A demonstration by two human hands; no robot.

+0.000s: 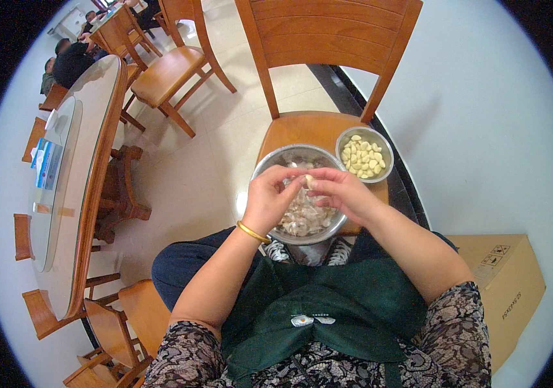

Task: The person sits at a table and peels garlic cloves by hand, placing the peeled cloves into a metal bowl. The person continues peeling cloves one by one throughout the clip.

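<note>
Between the fingertips of both hands is a pale garlic clove [309,181], held over a large metal bowl [262,167]. My left hand [276,194] pinches at it from the left, thumb and forefinger together. From the right, my right hand [342,191] grips the clove with its thumb and fingers. Papery garlic skins and what look like unpeeled cloves [305,216] fill the bowl below, partly hidden by the hands. A smaller metal bowl [389,167] to the right holds many peeled garlic cloves [363,157]. Both bowls rest on the seat of a wooden chair [295,127].
A cardboard box [509,286] stands at my right by the pale wall [475,145]. On the left is a large table [96,145] with a glass turntable [70,160] and a tissue box [48,165]. Wooden chairs [174,72] surround it. Seated people [72,63] are far off.
</note>
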